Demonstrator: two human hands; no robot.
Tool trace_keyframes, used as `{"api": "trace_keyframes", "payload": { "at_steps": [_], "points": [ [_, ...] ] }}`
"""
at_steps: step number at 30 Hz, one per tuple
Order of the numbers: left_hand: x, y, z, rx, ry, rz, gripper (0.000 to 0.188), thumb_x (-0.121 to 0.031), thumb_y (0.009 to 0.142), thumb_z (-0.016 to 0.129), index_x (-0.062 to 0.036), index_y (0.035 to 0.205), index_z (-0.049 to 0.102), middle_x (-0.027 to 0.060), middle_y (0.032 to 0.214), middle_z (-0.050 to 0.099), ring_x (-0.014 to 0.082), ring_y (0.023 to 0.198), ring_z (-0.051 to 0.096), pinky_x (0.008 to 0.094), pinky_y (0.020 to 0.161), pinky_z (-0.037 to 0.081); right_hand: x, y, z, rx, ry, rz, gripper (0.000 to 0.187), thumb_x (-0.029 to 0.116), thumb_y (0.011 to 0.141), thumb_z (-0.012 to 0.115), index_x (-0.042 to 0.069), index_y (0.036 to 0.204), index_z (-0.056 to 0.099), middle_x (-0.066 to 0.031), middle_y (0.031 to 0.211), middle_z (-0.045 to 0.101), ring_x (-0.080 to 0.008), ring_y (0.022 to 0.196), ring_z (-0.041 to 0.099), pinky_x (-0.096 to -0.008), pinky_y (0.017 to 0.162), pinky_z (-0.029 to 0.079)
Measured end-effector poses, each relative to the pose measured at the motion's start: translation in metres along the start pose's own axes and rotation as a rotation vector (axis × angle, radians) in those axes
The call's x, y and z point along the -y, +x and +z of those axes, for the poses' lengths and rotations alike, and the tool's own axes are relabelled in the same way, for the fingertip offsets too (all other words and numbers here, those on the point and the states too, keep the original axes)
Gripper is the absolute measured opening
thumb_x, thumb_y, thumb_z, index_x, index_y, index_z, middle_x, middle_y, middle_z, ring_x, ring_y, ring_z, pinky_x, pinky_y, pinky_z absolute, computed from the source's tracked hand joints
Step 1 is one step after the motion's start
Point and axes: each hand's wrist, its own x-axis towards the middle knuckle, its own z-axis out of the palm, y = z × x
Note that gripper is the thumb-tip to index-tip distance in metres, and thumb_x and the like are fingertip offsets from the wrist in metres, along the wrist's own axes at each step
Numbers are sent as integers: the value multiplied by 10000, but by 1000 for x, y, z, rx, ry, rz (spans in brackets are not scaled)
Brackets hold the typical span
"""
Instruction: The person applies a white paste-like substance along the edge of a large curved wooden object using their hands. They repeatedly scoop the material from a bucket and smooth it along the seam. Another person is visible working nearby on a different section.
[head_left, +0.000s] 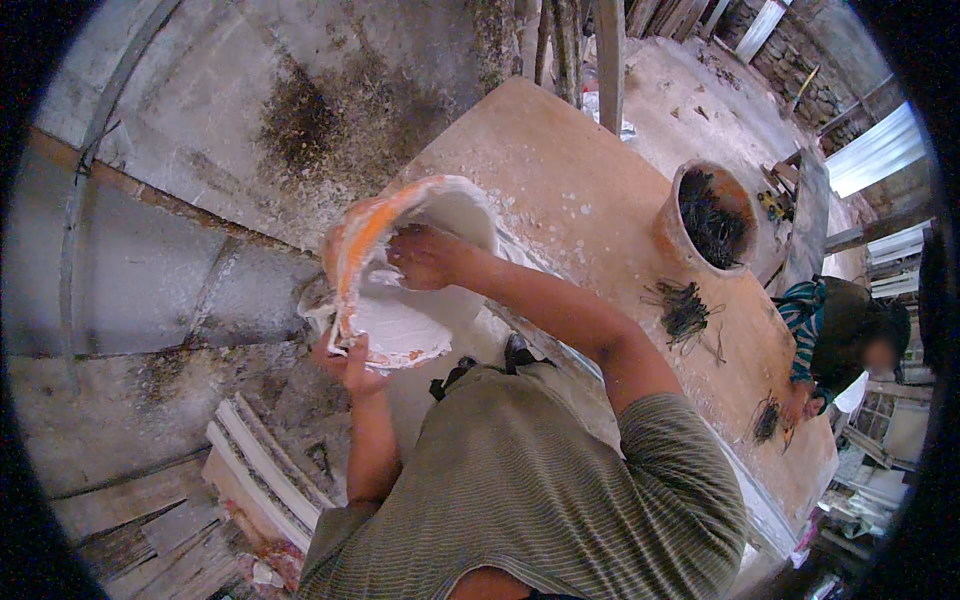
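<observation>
An orange bucket point(372, 238), its inside and rim coated in white, is tilted with its mouth toward me. My left hand point(352, 365) grips its lower rim, thumb over the edge. Deep in the mouth is my right hand point(422, 258), right against the white, paste-like material point(400, 318) lining the bucket. The fingertips of that hand are dark and partly lost against the coating, so their pose is unclear. The bucket is beside the near left edge of a brown tabletop point(560, 165) with white splashes on it.
Another orange bucket point(668, 235) on the table holds dark, wiry strands point(715, 225). A loose bundle of strands point(685, 312) lies near it. At the table's right end, a person in a striped sleeve point(803, 325) handles a smaller bundle point(767, 420). White-edged boards point(262, 470) are stacked at lower left.
</observation>
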Motion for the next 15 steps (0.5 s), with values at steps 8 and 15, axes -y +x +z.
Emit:
{"api": "trace_keyframes", "payload": {
  "at_steps": [8,15],
  "points": [
    [-3,11,28,-20,234,162,336,-21,797,652,45,1087,495,182,1129,514,250,1036,551,433,897,465,-10,-11,-1,400,-6,-94,295,301,782,585,41,901,659,-159,909,654,-349,922,635,-483,838,495],
    [-30,16,73,19,143,94,209,-32,754,693,34,904,563,119,868,595,182,821,583,318,725,459,-20,-9,4,53,43,284,367,295,816,561,-34,940,663,-233,922,663,-365,864,643,-484,814,500]
  ]
}}
